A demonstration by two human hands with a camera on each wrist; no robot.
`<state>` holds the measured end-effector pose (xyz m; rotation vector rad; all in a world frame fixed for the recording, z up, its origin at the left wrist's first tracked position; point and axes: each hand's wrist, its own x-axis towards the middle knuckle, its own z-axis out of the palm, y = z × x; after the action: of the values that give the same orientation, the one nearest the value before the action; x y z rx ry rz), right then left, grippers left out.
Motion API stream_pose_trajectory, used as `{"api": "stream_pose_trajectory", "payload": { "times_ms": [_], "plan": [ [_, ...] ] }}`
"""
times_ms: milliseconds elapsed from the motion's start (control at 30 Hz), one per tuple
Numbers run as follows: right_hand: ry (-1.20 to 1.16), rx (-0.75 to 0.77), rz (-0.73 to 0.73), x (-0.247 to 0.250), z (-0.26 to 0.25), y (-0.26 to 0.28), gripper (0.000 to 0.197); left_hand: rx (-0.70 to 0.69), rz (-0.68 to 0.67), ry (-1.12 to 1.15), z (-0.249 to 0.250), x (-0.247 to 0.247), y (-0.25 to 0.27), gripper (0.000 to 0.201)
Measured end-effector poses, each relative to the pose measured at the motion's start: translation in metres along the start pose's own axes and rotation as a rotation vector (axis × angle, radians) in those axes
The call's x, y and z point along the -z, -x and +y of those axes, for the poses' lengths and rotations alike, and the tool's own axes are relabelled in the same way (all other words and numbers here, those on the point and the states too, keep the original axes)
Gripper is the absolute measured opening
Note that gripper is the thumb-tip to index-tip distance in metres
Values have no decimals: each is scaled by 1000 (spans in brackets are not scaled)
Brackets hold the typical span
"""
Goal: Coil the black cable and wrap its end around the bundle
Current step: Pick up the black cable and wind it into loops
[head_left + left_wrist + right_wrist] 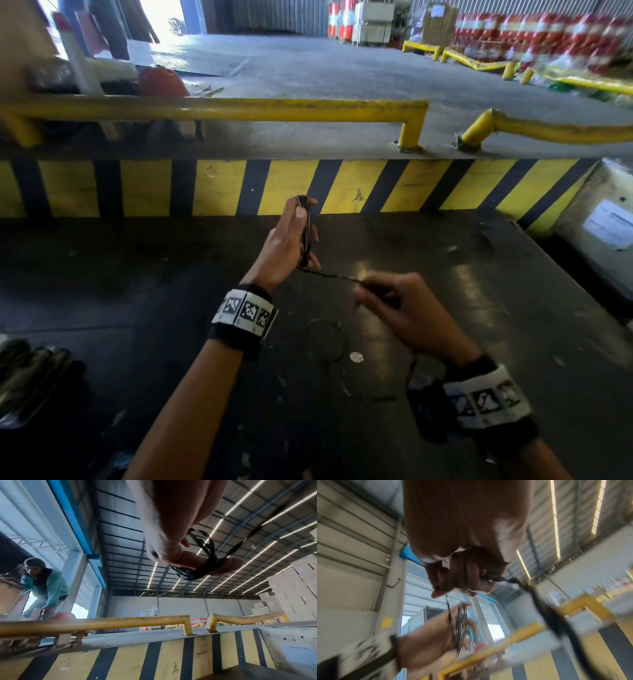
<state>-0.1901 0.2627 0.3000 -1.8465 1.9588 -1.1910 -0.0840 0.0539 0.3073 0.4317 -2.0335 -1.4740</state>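
Note:
My left hand [294,236] holds a thin coil of black cable [307,233] upright above the dark table, thumb and fingers curled round the loops. In the left wrist view the black cable coil [204,559] lies across my fingers [185,559]. From the coil's lower end a taut strand [329,275] runs right to my right hand [387,294], which pinches it with curled fingers. In the right wrist view my right hand's fingers [471,573] grip the cable end, and the coil [461,620] shows below in my left hand [428,641]. That view is blurred.
The dark table [137,291] ends at a yellow-and-black striped wall [219,186] topped by a yellow rail [239,109]. Dark glossy objects [30,377] lie at the table's left edge. Another person [44,586] bends over behind the rail at the left.

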Motion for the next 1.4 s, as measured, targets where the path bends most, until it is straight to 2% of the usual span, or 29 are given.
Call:
{"api": "stream_pose_trajectory", "payload": {
  "times_ms": [133,200,267,333,400,500,567,667,767,833,900,1000,1067,1133,1233,1300,1400],
  "plan": [
    [299,103,102,54,-26,-32,29,5,-180,5,-9,-22,32,28],
    [328,140,153,69,-24,-55,32,30,-277,98,-7,-31,45,32],
    [285,156,176,73,-12,-75,27,43,-338,166,0,-38,55,37],
    [199,154,147,69,2,-89,21,18,-366,207,13,-42,63,31],
    [57,77,79,52,16,-94,20,-3,-364,265,24,-43,66,30],
    [-188,-26,-2,10,39,-82,25,-19,-327,336,32,-41,64,33],
    [-418,-87,-27,-21,48,-69,20,-37,-281,354,32,-38,59,31],
    [-711,-284,-26,-61,44,-45,41,-62,-195,347,26,-32,46,34],
    [-787,-396,-176,-85,34,-17,52,-32,-111,353,22,-26,33,36],
    [-751,-384,-266,-88,28,-2,49,-23,-46,319,18,-21,22,35],
    [-701,-309,-345,-80,16,7,37,-12,-4,260,14,-12,10,34],
    [-690,-273,-367,-44,-2,4,21,26,7,157,3,-5,0,32],
    [-527,-237,-354,-11,-12,-4,17,68,-15,81,-4,-5,0,29],
    [-239,-151,-336,23,-24,-15,17,102,-48,11,-8,-6,4,28],
    [118,-28,-254,59,-39,-35,26,110,-121,-16,-6,-11,16,29],
    [226,49,-192,71,-46,-53,33,83,-193,-6,0,-17,27,31],
    [213,105,-113,81,-42,-81,32,52,-319,80,14,-28,43,37]
  ]
}}
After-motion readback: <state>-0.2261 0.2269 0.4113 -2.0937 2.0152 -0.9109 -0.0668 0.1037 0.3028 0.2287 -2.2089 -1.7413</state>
